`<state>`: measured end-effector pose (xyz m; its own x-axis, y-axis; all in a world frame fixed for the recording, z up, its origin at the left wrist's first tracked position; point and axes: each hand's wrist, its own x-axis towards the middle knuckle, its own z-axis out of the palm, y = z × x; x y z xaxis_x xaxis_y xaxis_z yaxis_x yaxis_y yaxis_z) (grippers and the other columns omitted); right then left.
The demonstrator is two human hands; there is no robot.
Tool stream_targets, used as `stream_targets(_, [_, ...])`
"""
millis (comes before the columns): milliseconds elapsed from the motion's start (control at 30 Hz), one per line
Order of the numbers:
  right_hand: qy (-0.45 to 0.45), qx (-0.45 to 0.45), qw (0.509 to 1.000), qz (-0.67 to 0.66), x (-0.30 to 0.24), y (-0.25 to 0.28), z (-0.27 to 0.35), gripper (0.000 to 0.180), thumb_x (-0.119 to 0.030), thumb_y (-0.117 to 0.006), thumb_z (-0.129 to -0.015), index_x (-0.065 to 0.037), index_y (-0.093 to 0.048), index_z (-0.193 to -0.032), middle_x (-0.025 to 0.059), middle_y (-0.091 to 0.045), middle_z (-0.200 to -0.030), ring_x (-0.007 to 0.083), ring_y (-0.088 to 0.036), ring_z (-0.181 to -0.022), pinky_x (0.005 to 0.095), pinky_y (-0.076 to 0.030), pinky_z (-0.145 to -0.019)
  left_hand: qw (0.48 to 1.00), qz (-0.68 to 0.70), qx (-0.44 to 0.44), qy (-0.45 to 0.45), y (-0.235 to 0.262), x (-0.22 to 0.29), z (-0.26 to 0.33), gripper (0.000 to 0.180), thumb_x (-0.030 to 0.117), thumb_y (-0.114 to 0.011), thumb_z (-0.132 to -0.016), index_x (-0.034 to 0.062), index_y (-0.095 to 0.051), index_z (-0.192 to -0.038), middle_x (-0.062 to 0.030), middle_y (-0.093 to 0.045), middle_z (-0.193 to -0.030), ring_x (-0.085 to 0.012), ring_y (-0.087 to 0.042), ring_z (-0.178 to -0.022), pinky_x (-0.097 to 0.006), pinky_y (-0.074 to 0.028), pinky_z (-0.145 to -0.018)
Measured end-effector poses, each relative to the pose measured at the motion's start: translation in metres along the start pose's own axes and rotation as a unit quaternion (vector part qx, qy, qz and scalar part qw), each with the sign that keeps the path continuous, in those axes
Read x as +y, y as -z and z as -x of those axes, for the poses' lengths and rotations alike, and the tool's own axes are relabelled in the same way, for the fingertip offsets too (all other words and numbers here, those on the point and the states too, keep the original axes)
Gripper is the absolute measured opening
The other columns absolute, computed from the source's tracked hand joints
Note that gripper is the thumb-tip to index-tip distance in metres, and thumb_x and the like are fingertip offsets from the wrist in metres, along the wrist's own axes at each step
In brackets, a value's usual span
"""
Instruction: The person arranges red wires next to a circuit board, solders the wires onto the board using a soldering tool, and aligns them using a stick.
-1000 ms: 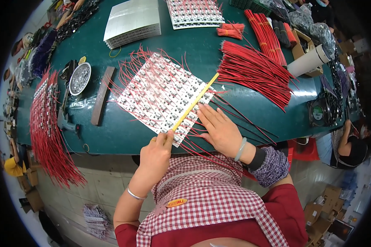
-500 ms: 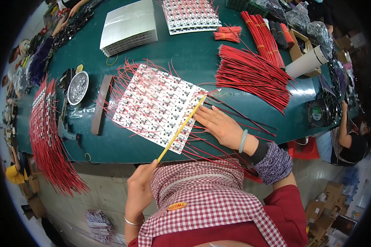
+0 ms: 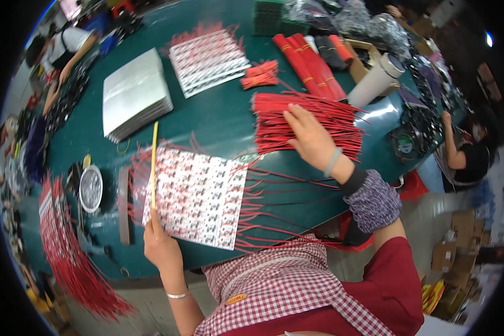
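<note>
- While everything else took up less room, the green table (image 3: 207,119) spread across most of the view.
- At its left end, a long bunch of wired boards (image 3: 75,252) trailed red leads over the front edge.
- White and dotted with small dark parts, the circuit panel (image 3: 199,193) lay on the table near the front edge, between the person's two hands; red and dark wires ran out from its right side.
- Beyond its upper right corner lay the red wire pile (image 3: 271,124), its strands roughly side by side.
- Farther back on the left sat a silvery stack of sheets (image 3: 134,92).
- Beside that stood a stack of white boards (image 3: 207,59) with red wires on top.
- Over the wire pile rested the right hand (image 3: 313,137), palm down, fingers stretched out and thumb apart; whether it touched single strands could not be told.
- By the panel's left edge, the left hand (image 3: 163,246) was closed around the lower end of a yellow stick (image 3: 154,162).
- Near the back right, a pale cylinder (image 3: 375,81) leaned in view.
- Left of the panel lay a narrow bar (image 3: 124,207).
- Just beyond it sat a round bowl (image 3: 91,189).
- Slimmest of all, the stick pointed away from the person.
</note>
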<state>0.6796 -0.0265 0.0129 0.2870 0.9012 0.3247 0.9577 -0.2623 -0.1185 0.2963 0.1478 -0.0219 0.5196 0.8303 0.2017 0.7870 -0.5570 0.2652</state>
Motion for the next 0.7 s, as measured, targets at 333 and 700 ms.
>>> stream_targets(333, [0.030,0.053,0.997,0.049,0.014,-0.030,-0.024,0.015,-0.007,-0.059,-0.081,-0.002,-0.062,-0.095,0.0114,-0.057,-0.094,0.0270,-0.057,-0.095,0.0334,-0.052,-0.084,0.998,0.049,0.043,0.023,0.006,-0.016,0.000,0.047,-0.003,-0.054,-0.093,-0.0001,-0.055,-0.140,-0.0276,-0.053,-0.135,-0.0447,-0.054,-0.119,-0.048,-0.043,-0.100])
stream_targets(700, [0.001,0.110,0.992,-0.061,0.033,-0.014,-0.043,0.018,0.002,-0.059,-0.080,-0.003,-0.055,-0.098,0.0150,-0.054,-0.100,0.0326,-0.055,-0.095,0.0396,-0.051,-0.084,0.953,-0.083,0.278,0.089,0.050,-0.064,-0.010,0.037,0.007,-0.058,-0.082,-0.0084,-0.067,-0.115,-0.0331,-0.066,-0.107,-0.0497,-0.062,-0.099,-0.054,-0.047,-0.093])
